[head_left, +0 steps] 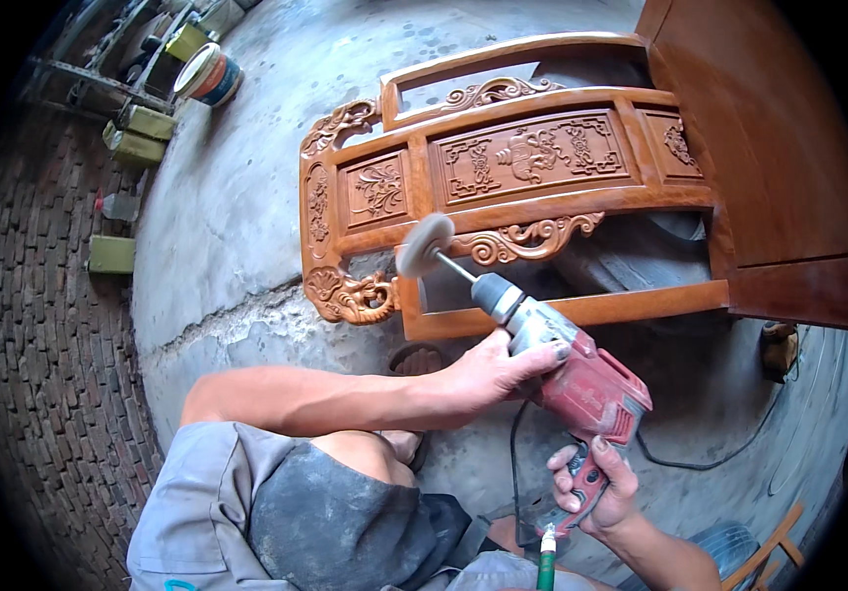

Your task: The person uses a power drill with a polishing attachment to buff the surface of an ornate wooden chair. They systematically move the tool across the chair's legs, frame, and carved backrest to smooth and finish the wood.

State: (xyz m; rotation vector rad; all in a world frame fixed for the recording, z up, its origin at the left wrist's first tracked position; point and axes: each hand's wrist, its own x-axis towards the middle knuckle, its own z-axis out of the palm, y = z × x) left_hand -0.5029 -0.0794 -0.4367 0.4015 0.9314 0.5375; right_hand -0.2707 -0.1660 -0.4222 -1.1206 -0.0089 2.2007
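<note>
A red and grey electric drill (596, 394) is held aslant in front of me, its chuck toward the upper left. My left hand (505, 372) is closed around its body just behind the chuck, the thumb lying along the housing. My right hand (596, 483) is wrapped around the rear handle. From the chuck a thin shaft carries a pale round buffing wheel (426, 244). In this view the wheel overlaps the lower left part of a carved, varnished wooden panel (532, 158); whether they touch I cannot tell. A green tube (546, 569) with a pale tip meets the handle's foot.
A broad reddish-brown wooden board (769, 138) adjoins the panel at right. A black cord (714, 461) trails over the concrete floor (237, 187). At the far left stand a bucket (209, 76), yellow-green cans (111, 254) and a metal rack beside brickwork (49, 295).
</note>
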